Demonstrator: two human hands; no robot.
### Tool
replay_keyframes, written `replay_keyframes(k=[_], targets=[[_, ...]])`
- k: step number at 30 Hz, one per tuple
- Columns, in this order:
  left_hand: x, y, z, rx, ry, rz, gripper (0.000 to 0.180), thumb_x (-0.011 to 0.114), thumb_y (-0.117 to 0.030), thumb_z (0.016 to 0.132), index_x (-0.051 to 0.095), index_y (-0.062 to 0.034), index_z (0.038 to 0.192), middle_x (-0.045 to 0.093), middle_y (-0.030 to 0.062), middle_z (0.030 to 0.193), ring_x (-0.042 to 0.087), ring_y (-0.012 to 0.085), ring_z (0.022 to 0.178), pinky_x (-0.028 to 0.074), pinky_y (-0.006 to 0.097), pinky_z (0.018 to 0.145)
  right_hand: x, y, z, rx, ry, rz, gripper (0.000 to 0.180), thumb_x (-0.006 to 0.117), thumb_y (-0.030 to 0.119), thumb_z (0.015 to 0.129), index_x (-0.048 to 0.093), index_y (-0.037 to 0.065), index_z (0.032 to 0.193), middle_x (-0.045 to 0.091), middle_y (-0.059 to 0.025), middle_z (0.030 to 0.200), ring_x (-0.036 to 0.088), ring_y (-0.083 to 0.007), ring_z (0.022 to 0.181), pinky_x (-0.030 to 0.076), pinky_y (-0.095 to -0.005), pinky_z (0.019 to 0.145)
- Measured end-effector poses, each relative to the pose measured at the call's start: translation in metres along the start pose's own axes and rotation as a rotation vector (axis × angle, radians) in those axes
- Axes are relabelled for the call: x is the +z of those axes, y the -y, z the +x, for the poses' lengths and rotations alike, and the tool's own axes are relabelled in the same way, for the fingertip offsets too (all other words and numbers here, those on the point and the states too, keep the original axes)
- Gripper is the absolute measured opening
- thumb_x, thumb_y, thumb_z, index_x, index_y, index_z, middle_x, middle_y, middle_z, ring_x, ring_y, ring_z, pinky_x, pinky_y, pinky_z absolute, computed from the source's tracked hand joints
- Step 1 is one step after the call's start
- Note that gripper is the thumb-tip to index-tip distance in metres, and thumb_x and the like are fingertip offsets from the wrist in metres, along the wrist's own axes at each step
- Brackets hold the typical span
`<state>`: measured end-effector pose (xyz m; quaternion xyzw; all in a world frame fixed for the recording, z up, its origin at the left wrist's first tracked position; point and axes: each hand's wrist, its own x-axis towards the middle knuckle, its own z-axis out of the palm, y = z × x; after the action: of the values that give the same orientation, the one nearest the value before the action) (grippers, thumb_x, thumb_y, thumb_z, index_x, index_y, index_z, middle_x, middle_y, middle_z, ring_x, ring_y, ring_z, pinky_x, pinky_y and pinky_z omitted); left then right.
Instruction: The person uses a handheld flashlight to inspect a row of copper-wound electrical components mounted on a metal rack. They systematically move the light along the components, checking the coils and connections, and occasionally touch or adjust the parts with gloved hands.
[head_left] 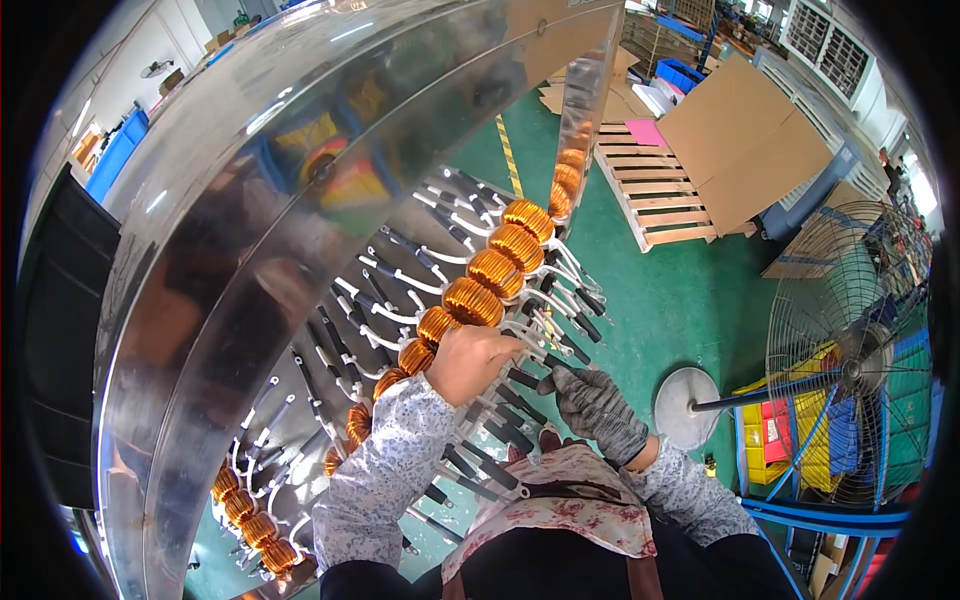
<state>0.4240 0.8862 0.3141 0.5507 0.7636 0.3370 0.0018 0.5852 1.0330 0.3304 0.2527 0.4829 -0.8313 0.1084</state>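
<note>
A row of copper-wound ring coils (473, 301) runs diagonally along a metal shelf, with white-sleeved leads on both sides. Many leads end in black sleeves and metal ring terminals. My bare left hand (468, 364) is closed beside the middle coils, its fingertips pinching at a white coil lead (513, 330). On my right hand (598, 408) is a grey knitted glove; its fingers are closed around the end of a black-sleeved lead (566, 364) just right of my left hand. The palm side of both hands is hidden.
A shiny curved metal panel (220, 250) rises over the coils on the left. More coils (258, 528) lie at the lower left. A caged fan (850, 370) stands right, near coloured bins (800, 430). Beyond lie a wooden pallet (655, 195) and cardboard (745, 150) on the green floor.
</note>
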Motion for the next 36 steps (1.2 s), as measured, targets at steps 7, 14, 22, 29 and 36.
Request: replay_keyframes(k=[7,14,22,29,36], targets=[[0.000,-0.004,0.002,-0.019,0.033,0.074,0.013,0.066,-0.008,0.070,0.069,-0.0097,0.082,0.063,0.0084,0.070,0.061,0.0247,0.063,0.048,0.034,0.056,0.006,0.007,0.035,-0.051,0.010,-0.111,0.031,0.051,0.032,0.091,0.062,0.003,0.095,0.051,0.0066,0.061,0.040,-0.0037,0.045,0.029,-0.0180,0.040],[0.002,-0.007,0.000,-0.093,0.030,0.024,0.014,0.067,-0.009,0.073,0.068,-0.0074,0.087,0.066,0.0101,0.077,0.063,0.0236,0.066,0.049,0.031,0.059,-0.026,-0.002,0.057,-0.107,0.192,-0.233,0.031,0.051,0.033,0.090,0.062,0.004,0.088,0.062,-0.0036,0.069,0.055,-0.0114,0.050,0.044,-0.0249,0.043],[-0.015,-0.035,0.012,-0.448,0.058,-0.725,0.040,0.042,-0.039,0.093,0.055,-0.0104,0.119,0.042,0.0011,0.049,0.038,0.0067,0.043,0.033,0.023,0.042,-0.035,0.001,0.058,-0.108,0.235,-0.253,0.037,0.049,0.038,0.091,0.059,0.003,0.089,0.058,-0.0059,0.060,0.055,-0.0148,0.047,0.043,-0.0268,0.043],[-0.020,-0.070,0.024,-0.676,0.125,-0.957,0.068,0.008,-0.059,0.090,0.036,-0.0104,0.129,0.042,-0.0012,0.064,0.033,0.0047,0.044,0.027,0.019,0.040,-0.008,0.042,0.016,-0.958,-0.098,-0.942,0.024,0.065,0.024,0.078,0.062,0.004,0.092,0.061,-0.0113,0.083,0.059,-0.0261,0.078,0.047,-0.0336,0.067],[0.002,-0.052,0.040,-0.454,0.164,-0.859,0.036,0.045,-0.029,0.094,0.045,-0.0056,0.121,0.046,-0.0044,0.063,0.038,0.0037,0.046,0.032,0.019,0.043,-0.030,0.042,0.026,-0.745,-0.026,-0.170,0.017,0.066,0.009,0.076,0.061,0.001,0.090,0.060,-0.0078,0.095,0.059,-0.0176,0.088,0.049,-0.0297,0.074]])
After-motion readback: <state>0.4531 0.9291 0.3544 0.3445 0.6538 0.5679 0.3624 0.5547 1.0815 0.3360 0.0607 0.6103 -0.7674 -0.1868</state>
